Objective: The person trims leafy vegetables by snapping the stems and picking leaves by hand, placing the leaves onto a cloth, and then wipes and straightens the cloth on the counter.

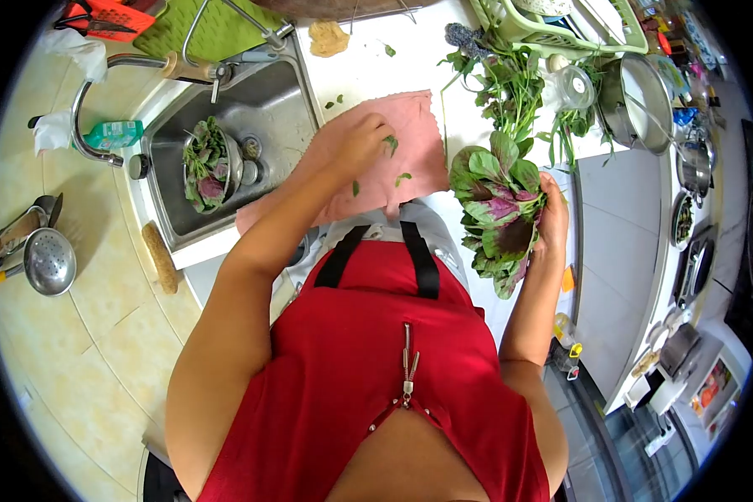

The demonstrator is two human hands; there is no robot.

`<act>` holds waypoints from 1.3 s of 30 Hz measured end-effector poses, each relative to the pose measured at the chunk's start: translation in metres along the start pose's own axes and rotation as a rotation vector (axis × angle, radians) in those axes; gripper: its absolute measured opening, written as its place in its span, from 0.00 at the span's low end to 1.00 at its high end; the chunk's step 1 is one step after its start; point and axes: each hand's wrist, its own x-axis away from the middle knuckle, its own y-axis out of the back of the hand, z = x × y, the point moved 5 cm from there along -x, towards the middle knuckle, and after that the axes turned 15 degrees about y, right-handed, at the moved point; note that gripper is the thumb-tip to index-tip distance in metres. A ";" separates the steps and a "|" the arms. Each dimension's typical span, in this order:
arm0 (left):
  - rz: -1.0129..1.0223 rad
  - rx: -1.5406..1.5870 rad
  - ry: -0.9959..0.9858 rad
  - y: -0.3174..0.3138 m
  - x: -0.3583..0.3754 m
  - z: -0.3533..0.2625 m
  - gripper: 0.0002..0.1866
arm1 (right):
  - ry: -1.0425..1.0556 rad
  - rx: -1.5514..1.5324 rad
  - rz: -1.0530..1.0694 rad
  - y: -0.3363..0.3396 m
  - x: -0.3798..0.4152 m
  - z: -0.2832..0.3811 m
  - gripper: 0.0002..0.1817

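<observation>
My right hand (552, 213) is wrapped round a bunch of amaranth (498, 213), its broad leaves green with purple centres, held in front of the counter's edge. Over a pink cloth (422, 125) on the counter, my left hand (364, 144) has its fingers curled together. A small green leaf (391, 145) shows right at those fingertips. Other leaf scraps (403, 180) lie on the cloth. Left of it, in the steel sink (263, 105), a metal bowl (234, 163) contains more amaranth leaves (207, 167).
Loose greens (510, 92) lie on the counter beside a glass jar (574, 86) and a steel pot (636, 105). Behind them stands a green dish basket (552, 38). A faucet (84, 109) arches at the sink's left; a perforated ladle (50, 261) hangs on the tiled wall.
</observation>
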 end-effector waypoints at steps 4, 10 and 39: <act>0.073 0.206 0.256 0.012 -0.004 -0.002 0.11 | 0.030 0.000 -0.005 0.002 -0.002 0.005 0.10; 0.243 0.011 -0.013 0.038 0.046 -0.032 0.13 | -0.011 0.013 -0.061 0.006 0.004 0.008 0.10; -0.216 0.090 0.499 0.042 -0.009 0.046 0.12 | -0.016 0.043 -0.092 0.014 -0.002 0.009 0.11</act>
